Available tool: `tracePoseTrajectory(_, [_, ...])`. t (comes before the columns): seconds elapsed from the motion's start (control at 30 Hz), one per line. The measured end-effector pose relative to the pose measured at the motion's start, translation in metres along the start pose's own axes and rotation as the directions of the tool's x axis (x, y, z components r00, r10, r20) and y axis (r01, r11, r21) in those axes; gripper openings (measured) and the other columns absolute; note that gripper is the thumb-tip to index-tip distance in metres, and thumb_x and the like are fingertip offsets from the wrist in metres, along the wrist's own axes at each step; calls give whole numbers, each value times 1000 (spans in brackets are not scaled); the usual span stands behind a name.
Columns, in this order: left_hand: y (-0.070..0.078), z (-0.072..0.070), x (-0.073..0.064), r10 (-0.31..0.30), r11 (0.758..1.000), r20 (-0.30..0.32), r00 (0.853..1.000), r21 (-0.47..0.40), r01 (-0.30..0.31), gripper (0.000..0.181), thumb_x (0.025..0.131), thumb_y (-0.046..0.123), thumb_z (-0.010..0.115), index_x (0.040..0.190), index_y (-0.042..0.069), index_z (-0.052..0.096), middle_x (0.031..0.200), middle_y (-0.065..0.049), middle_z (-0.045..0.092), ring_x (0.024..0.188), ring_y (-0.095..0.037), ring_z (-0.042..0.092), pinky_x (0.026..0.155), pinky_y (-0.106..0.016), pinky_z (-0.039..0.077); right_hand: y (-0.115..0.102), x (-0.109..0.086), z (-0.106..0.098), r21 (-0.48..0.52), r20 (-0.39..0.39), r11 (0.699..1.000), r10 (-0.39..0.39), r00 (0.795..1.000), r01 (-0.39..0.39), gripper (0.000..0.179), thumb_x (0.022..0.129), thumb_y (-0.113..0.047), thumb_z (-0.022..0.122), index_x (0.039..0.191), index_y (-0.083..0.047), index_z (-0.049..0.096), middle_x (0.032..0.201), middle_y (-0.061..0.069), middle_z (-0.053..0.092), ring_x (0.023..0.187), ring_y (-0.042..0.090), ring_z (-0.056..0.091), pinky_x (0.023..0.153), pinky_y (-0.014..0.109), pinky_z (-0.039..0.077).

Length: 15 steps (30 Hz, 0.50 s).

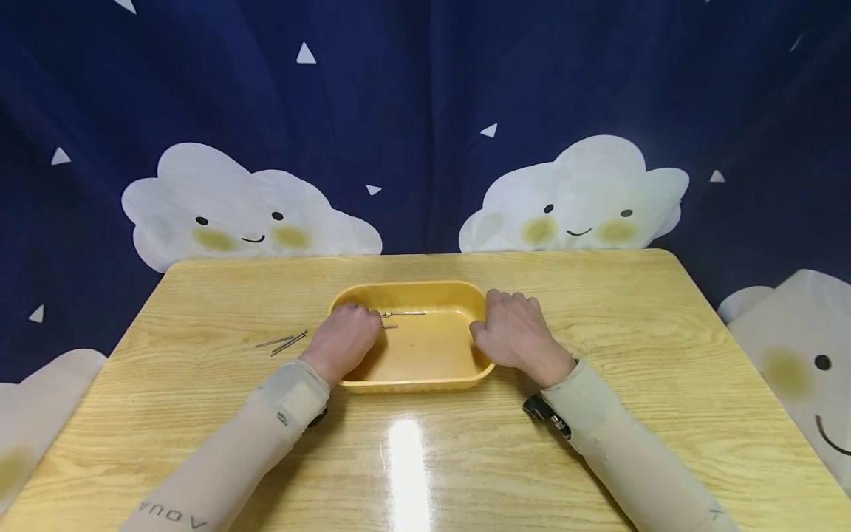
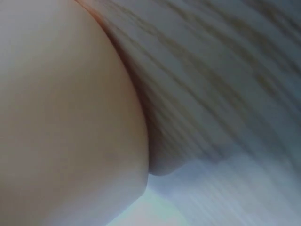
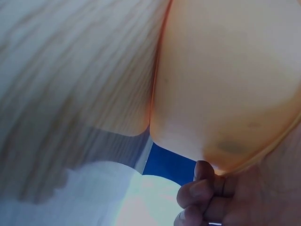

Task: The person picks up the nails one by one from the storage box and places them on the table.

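2 arms in pale fabric sleeves (image 1: 219,462) reach over a glossy light-wood table (image 1: 479,451). The left hand (image 1: 347,336) seems to grasp the left end of a yellow, rounded oblong tray (image 1: 439,351), though its fingertips are hidden; the right hand (image 1: 517,332) grips the opposite end, fingers curled at the rim. The tray sits between them, thin metal nails (image 1: 407,313) inside; loose silvery nails (image 1: 282,343) lie left of it. Behind hangs a navy curtain (image 1: 425,103) with smiling white clouds. I'd judge the step as taking hold at 2 ends; moving it next calls for level, matched hands.
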<state>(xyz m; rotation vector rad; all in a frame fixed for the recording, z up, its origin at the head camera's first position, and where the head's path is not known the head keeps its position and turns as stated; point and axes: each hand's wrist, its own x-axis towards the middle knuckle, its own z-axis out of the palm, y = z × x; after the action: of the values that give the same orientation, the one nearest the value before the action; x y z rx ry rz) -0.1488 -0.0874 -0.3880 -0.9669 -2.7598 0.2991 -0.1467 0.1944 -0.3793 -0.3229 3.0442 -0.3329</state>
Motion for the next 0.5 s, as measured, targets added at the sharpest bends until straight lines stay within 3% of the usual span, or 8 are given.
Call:
tracePoseTrajectory(0.17, [-1,0,0,6,999,-3,1000,-54,-6,15,84,-11,65,86,2,73,75,-10,72,66,-23,66,65,-37,59,0,0,1,-2,-4,1000,2,1000,-2,25,94,-31,48,90,-7,50,80,10,51,74,31,48,70,37,33])
tracePoseTrajectory(0.33, [-2,-2,-1,-23,989,13,1000,-143,24,9,91,-4,64,90,0,71,78,-11,71,69,-24,66,67,-37,59,0,0,1,-3,-2,1000,-1,1000,1,25,95,-31,48,90,-7,50,81,10,51,74,30,48,70,38,34])
tracePoseTrajectory(0.5, [-3,-2,0,-54,977,-40,998,-210,44,10,95,7,66,92,-1,70,78,-10,67,70,-23,66,66,-37,60,-1,-1,1,-5,-5,1000,-2,1000,2,26,95,-32,47,90,-6,51,81,10,52,75,30,48,71,38,35])
